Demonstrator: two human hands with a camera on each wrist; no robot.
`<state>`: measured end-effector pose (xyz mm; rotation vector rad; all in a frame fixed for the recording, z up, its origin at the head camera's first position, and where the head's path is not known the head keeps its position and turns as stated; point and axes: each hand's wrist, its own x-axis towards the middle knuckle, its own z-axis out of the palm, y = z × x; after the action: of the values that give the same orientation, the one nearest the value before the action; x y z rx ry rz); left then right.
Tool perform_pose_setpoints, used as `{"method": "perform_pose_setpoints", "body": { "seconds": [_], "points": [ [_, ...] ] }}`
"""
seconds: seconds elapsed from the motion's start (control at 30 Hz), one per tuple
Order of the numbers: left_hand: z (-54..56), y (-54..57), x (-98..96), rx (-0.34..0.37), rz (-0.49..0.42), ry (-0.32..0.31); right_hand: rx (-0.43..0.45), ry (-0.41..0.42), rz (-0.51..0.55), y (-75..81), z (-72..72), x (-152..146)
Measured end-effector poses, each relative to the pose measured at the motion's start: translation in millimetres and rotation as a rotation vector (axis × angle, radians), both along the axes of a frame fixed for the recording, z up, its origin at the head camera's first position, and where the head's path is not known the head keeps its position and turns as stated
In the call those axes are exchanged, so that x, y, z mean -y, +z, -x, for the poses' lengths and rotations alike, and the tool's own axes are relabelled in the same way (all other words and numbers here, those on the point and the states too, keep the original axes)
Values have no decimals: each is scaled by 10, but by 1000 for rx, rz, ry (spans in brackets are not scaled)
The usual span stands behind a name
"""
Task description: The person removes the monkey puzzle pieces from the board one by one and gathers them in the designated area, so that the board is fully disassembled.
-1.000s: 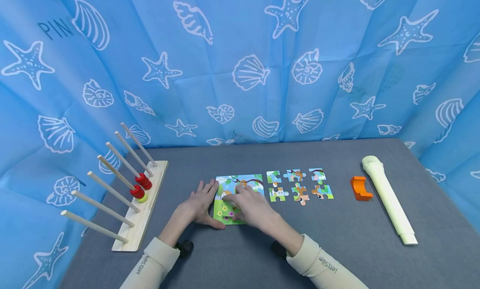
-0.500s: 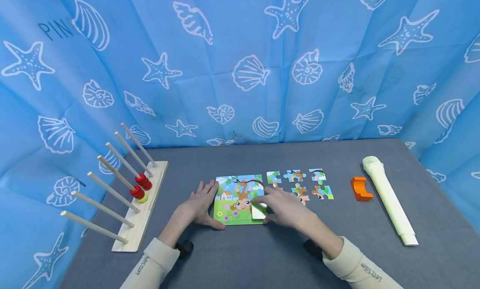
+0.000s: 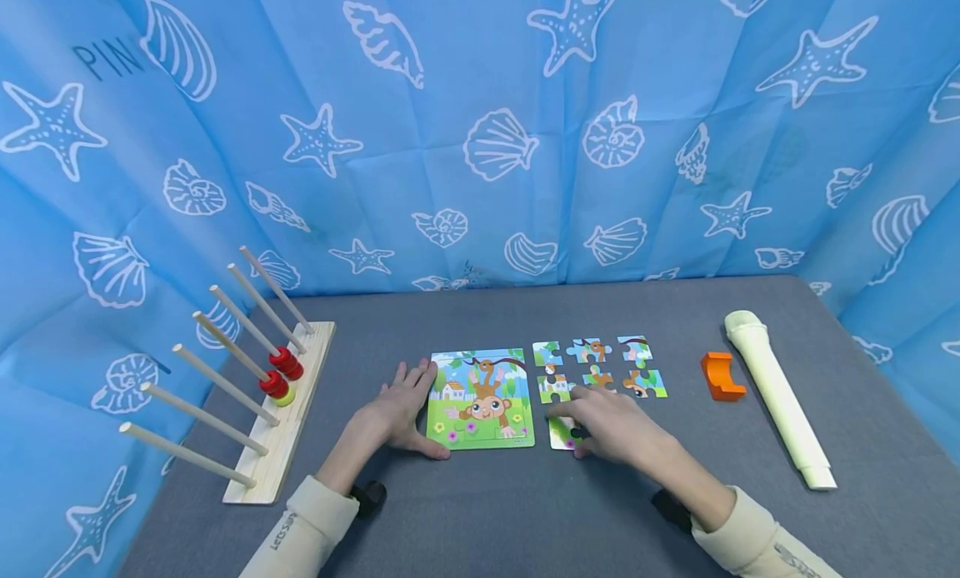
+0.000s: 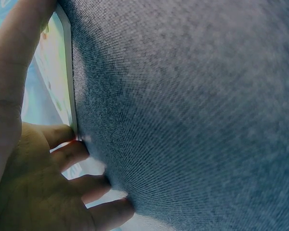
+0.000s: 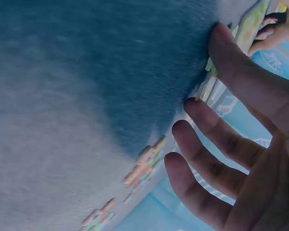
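Note:
The puzzle board (image 3: 480, 428), printed with a monkey, a house and flowers, lies flat on the table. My left hand (image 3: 399, 407) rests along its left side, fingers spread, thumb by the near corner; the left wrist view shows the board's pale edge (image 4: 69, 72) between thumb and fingers. To the right of the board, my right hand (image 3: 611, 424) pinches a green jigsaw piece (image 3: 560, 434) between thumb and fingers, at or just above the table. Part of that piece is hidden by the hand. Beyond it, several loose jigsaw pieces (image 3: 589, 350) lie in two rows.
On the left stands a wooden peg rack (image 3: 288, 432) with tall pegs and several red rings (image 3: 287, 361). An orange curved block (image 3: 722, 378) and a pale toy microphone (image 3: 780, 403) lie at the right. A blue shell-patterned curtain (image 3: 495, 211) hangs behind the grey table.
My right hand has lifted the jigsaw piece off the board and carried it right, to just below the loose pieces. The left hand has stayed in place.

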<state>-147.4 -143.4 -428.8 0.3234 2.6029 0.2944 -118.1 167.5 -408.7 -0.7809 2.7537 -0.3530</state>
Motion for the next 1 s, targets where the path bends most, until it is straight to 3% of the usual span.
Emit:
{"method": "perform_pose_setpoints", "body": {
  "seconds": [0.57,1.0],
  "points": [
    [2,5,3,3,4,-3,65,17,37,-23,-4,-78],
    [-14,23,1,3,-9,-6,16,58,54,-45,-30,-79]
  ]
}}
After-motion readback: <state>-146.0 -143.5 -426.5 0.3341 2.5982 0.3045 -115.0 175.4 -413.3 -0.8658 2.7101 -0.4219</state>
